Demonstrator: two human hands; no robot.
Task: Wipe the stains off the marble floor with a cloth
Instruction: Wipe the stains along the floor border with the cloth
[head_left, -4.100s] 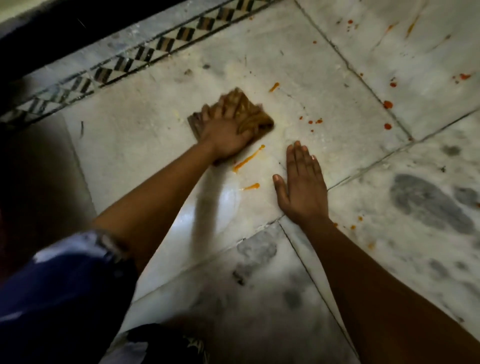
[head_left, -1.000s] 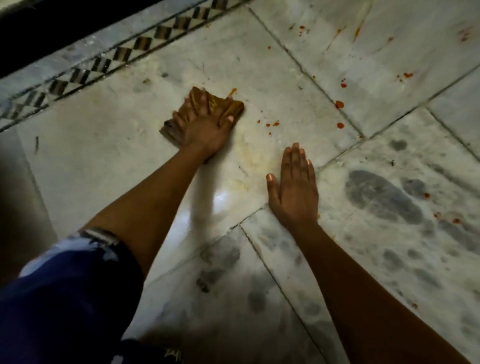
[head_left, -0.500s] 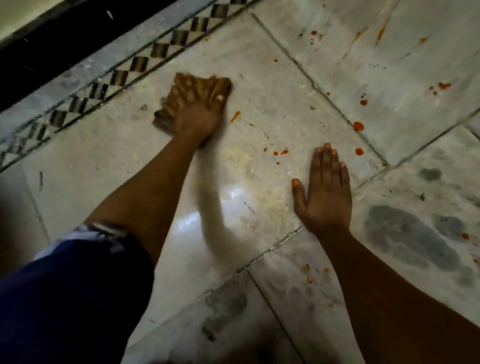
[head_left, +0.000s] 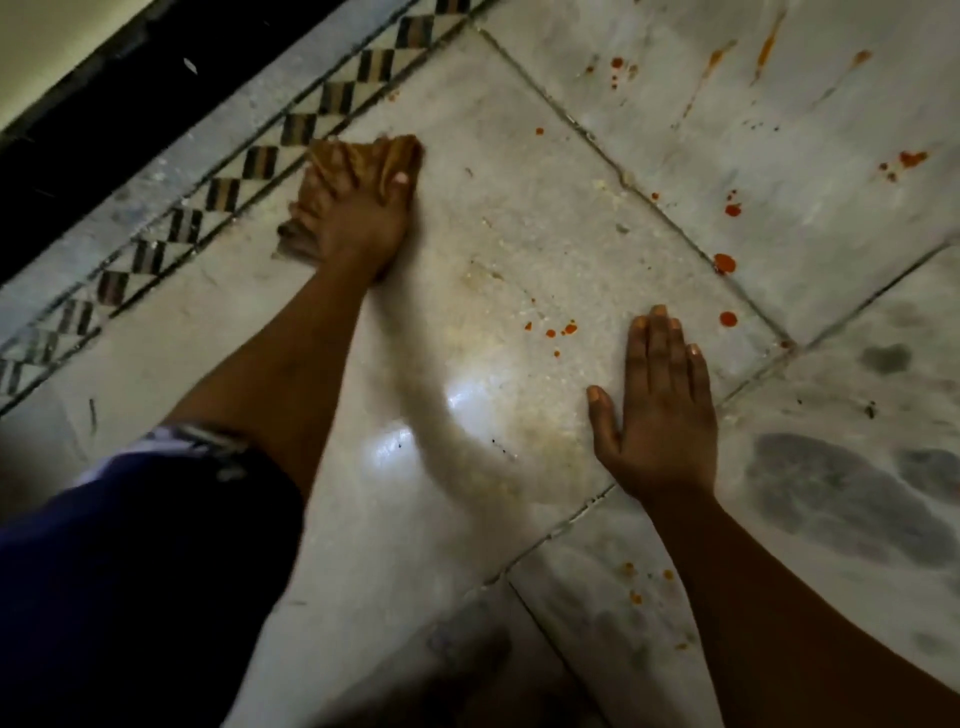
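Toward the upper left of the frame, the left hand (head_left: 358, 223) presses a crumpled orange-brown cloth (head_left: 402, 150) onto the pale grey-veined marble floor (head_left: 519, 234), fingers spread over it, just beside the black-and-white checkered border strip (head_left: 260, 161). At centre right, the right hand (head_left: 660, 415) lies flat on the floor, fingers straight, near small orange-red stains (head_left: 728, 318).

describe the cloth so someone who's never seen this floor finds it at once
Find the checkered border strip running along the floor's upper left. On the pale marble tile beside it, the left hand presses on the cloth. It is the only crumpled orange-brown fabric; the right hand rests on bare marble.
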